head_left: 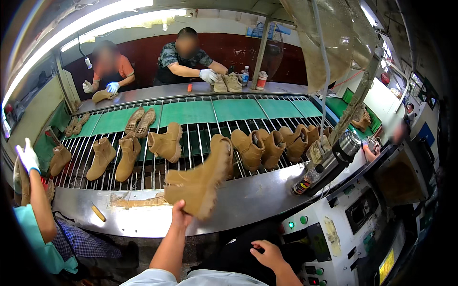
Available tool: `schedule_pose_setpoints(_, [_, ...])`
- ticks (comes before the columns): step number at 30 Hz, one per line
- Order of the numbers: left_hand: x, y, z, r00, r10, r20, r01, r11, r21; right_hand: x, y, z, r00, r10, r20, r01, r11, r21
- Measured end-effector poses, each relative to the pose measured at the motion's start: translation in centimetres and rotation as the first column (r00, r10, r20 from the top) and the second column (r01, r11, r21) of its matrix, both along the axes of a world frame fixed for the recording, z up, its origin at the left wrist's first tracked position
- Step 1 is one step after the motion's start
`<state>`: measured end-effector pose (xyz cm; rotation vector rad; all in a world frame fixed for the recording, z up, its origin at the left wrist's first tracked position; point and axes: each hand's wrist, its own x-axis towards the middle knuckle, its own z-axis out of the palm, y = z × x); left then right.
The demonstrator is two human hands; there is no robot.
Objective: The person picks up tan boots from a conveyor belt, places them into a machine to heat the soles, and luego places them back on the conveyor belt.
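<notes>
My left hand (180, 215) grips a tan ankle boot (202, 178) and holds it tilted above the near metal ledge, its ridged sole facing right. My right hand (268, 255) hangs low in front of me beside the machine panel, its fingers loosely bent and apart with nothing in them. Behind the held boot, another tan boot (165, 143) lies tipped on the metal rods of the rack. To the right, several tan boots stand in a row, among them a nearer boot (249, 148). On the left are a boot (128, 156) and a shorter boot (101, 158).
A yellow-handled tool (98, 213) lies on the metal ledge (143, 224). A steel flask (336, 162) and a bottle stand at its right end, by a control panel (324, 238). Co-workers sit across the rack, one gloved hand (208, 75) at shoes; another person stands left.
</notes>
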<state>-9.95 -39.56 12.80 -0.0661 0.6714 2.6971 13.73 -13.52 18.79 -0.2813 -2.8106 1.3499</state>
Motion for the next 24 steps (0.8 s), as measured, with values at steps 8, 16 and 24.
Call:
schedule_pose_setpoints(8, [-19.5,0.7,-2.8,0.832,0.294,-0.471,-0.555,0.471,-0.686,2.3,-1.1,-4.5,0.975,-0.075,0.21,0.085,0.996,-0.038])
schedule_pose_setpoints(16, [-16.8,8.9,-3.4,0.875,0.034,-0.484,-0.483,-0.023,-0.875,3.7,1.8,-4.3,0.948,-0.273,0.165,0.261,0.961,0.094])
schedule_pose_setpoints(24, [-25.9,-4.2,2.0,0.879,-0.466,-0.095,-0.266,-0.316,-0.911,13.0,7.1,-9.8,0.698,-0.715,0.041,0.694,0.689,0.21])
